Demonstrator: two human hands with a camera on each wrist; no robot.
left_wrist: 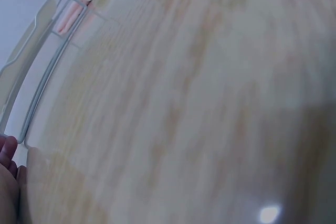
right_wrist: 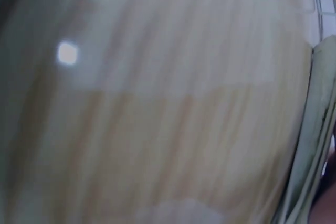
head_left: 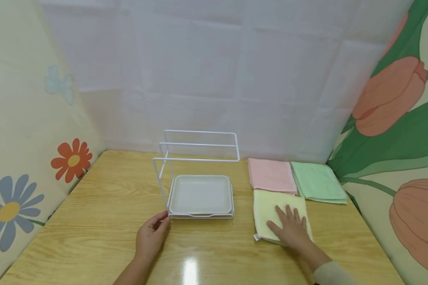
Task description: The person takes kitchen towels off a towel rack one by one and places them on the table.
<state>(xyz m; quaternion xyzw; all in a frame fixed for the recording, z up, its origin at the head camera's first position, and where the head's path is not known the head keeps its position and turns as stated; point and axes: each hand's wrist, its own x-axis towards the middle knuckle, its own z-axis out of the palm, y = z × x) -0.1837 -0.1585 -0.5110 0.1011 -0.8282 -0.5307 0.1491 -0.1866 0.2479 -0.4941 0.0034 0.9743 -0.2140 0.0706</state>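
Note:
A white wire rack (head_left: 196,160) stands on the table with a shallow white tray (head_left: 201,194) in its base. My left hand (head_left: 150,236) pinches the rack's front left corner between thumb and fingers. In the left wrist view, the fingertips (left_wrist: 7,150) meet the end of the rack's lower wire (left_wrist: 46,77). To the right, my right hand (head_left: 291,229) lies with spread fingers on a folded yellow towel (head_left: 267,209). The towel's layered edge (right_wrist: 310,156) shows at the side of the right wrist view, where most of that hand is out of frame.
Behind the yellow towel lie a folded pink towel (head_left: 272,175) and a folded green towel (head_left: 319,182), side by side. The wooden table (head_left: 110,221) meets a white sheet (head_left: 199,71) at the back. Flower-printed panels (head_left: 18,118) flank both sides.

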